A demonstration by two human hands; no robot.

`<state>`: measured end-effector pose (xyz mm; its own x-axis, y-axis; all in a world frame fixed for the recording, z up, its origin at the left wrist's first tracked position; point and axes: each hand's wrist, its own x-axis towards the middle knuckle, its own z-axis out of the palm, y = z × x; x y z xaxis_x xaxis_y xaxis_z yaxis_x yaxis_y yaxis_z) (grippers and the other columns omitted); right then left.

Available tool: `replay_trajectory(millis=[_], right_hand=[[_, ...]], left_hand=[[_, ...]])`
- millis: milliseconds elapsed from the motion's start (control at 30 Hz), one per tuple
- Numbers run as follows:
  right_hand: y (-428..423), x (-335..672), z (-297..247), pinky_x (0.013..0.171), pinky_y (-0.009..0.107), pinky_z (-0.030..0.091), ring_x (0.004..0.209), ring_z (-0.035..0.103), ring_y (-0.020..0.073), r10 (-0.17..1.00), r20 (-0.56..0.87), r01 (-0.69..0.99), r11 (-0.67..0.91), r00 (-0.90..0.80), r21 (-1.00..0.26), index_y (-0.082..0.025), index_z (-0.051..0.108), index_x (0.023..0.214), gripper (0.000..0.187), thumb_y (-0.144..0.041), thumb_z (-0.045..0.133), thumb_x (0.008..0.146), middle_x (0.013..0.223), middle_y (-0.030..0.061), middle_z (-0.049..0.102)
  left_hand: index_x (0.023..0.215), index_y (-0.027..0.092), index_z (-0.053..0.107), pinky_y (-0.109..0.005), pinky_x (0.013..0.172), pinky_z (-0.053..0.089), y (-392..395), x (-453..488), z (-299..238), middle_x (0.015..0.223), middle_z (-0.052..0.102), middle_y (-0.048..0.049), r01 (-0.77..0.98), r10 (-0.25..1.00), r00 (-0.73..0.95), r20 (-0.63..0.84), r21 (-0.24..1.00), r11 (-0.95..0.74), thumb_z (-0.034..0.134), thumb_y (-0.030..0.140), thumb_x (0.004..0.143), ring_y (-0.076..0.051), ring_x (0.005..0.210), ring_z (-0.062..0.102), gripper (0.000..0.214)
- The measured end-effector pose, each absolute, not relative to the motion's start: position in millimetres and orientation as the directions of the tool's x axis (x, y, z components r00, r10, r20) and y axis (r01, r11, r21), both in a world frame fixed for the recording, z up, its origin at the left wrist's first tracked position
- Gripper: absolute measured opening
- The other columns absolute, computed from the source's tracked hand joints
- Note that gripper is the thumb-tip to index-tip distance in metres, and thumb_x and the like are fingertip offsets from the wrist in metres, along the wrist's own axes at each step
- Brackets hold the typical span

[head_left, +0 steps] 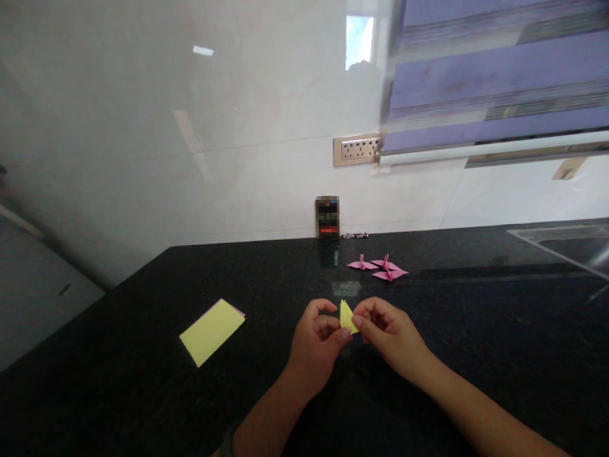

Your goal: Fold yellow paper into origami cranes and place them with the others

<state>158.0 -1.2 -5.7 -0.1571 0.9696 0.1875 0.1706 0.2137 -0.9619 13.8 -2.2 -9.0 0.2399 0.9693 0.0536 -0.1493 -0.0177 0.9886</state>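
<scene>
Both hands meet over the black counter [143, 381] on a small folded yellow paper [346, 316]. My left hand [316, 346] pinches its lower left side between thumb and fingers. My right hand [387, 333] pinches the right side, fingers curled. The paper is folded into a pointed shape, held just above the counter. Much of it is hidden by my fingers.
A stack of yellow paper sheets [212, 331] with a pink one underneath lies to the left. Several pink folded paper cranes [378, 268] sit behind my hands. A small dark box [327, 217] stands against the white wall, below a socket strip [356, 150]. A sink edge [561, 244] is at the right.
</scene>
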Motion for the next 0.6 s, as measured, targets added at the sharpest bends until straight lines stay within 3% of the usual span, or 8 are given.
replay_trajectory(millis=[300,600], right_hand=[[-0.3,158.4,-7.3,0.054,0.022,0.04,0.061,0.048,0.0116,0.96,0.229,0.215,0.26,-0.159,-0.941,-0.019,0.051,0.077,0.007,-0.023,0.054,0.072,0.067,-0.0005,0.05],[-1.8,157.4,-5.9,0.052,0.022,0.038,0.057,0.046,0.011,0.962,0.241,0.256,0.268,-0.132,-0.929,-0.018,0.052,0.073,0.007,-0.025,0.054,0.072,0.064,-0.0016,0.049]], left_hand=[[0.085,0.02,0.041,-0.019,0.049,0.035,-2.4,9.5,-13.8,0.058,0.058,0.004,0.142,0.97,0.184,0.162,0.972,-0.189,0.055,0.023,0.07,-0.01,0.051,0.052,0.021],[0.08,0.019,0.048,-0.02,0.05,0.036,-2.0,7.4,-12.8,0.058,0.058,0.003,0.256,0.959,0.184,0.217,0.931,-0.26,0.053,0.022,0.071,-0.011,0.053,0.052,0.01]])
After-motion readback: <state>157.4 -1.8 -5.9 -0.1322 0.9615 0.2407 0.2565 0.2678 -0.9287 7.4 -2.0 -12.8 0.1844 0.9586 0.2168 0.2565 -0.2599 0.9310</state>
